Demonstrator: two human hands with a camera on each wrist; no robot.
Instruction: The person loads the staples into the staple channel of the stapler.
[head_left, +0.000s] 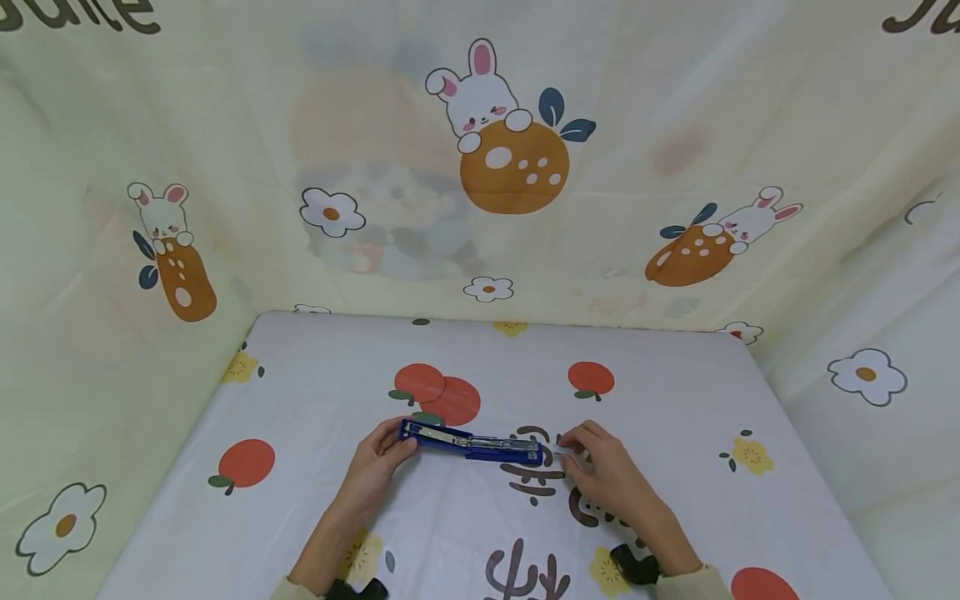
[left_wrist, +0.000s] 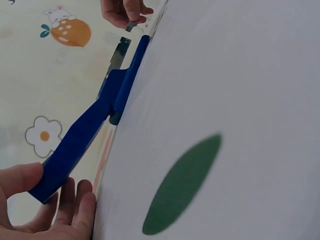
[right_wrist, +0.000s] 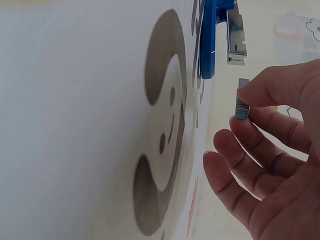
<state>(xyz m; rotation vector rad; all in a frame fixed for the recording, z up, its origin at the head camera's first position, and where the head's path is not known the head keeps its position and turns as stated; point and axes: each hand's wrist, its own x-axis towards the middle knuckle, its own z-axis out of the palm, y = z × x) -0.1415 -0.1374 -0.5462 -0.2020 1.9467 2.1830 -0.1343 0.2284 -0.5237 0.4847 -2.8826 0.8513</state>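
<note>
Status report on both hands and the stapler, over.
Left hand holds the open blue stapler at its rear. Right hand pinches a staple strip near its front. Nothing between.

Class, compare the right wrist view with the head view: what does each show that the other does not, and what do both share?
Only the right wrist view shows plainly the small strip of staples pinched in the right hand, close to the stapler's metal magazine but apart from it. Only the head view shows the left hand holding the stapler's far end, the whole printed tablecloth and the bunny curtain. Both show the blue stapler lying open and the right hand beside it.
</note>
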